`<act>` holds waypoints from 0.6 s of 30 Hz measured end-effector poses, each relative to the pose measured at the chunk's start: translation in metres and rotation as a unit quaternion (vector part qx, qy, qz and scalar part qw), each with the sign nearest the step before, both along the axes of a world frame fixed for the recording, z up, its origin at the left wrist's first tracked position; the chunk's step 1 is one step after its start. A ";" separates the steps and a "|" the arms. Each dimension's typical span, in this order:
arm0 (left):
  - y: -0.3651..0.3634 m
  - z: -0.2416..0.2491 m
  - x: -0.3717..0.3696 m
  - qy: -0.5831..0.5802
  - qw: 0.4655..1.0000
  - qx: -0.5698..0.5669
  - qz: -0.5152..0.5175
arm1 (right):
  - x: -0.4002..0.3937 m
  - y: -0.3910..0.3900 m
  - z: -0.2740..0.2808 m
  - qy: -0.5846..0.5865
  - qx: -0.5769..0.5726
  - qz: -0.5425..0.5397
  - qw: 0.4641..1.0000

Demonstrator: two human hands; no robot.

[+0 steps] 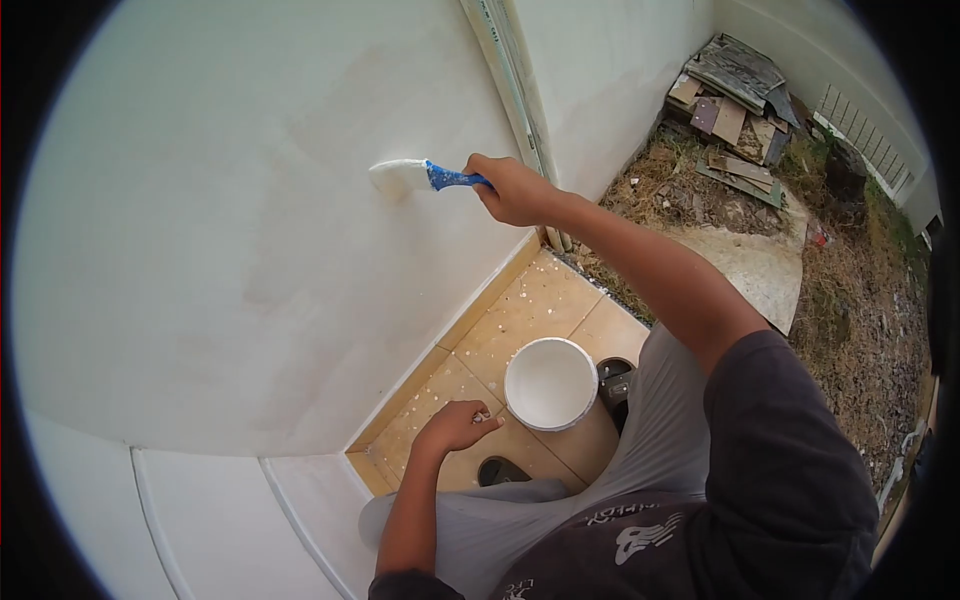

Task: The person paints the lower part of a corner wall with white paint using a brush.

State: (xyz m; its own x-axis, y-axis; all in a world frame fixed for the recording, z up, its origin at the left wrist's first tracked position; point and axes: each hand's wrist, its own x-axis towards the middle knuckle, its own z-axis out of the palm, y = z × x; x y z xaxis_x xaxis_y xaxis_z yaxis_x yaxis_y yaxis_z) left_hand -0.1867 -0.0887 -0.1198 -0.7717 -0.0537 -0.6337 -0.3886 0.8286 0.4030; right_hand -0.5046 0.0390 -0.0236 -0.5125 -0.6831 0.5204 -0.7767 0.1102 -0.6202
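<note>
My right hand [512, 190] is closed around the blue handle of a wide paint brush [445, 177]. The brush's pale, paint-covered head lies against the white wall [330, 250]. Below, my left hand [460, 426] hangs over the tiled floor with its fingers curled; whether anything small is between them is hard to make out. A round white bucket [551, 384] with white inside stands on the tiles, to the right of my left hand.
Tan floor tiles [482, 338] carry white paint specks. Pipes [515, 90] run up the wall corner. Stacked boards [735, 90] lie on dry grassy ground at the upper right. Dark sandals [503, 471] are on my feet beside the bucket.
</note>
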 end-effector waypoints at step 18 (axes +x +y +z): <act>0.004 -0.004 -0.006 0.017 0.999 0.007 -0.034 | 0.040 -0.027 0.037 0.004 0.024 -0.175 0.984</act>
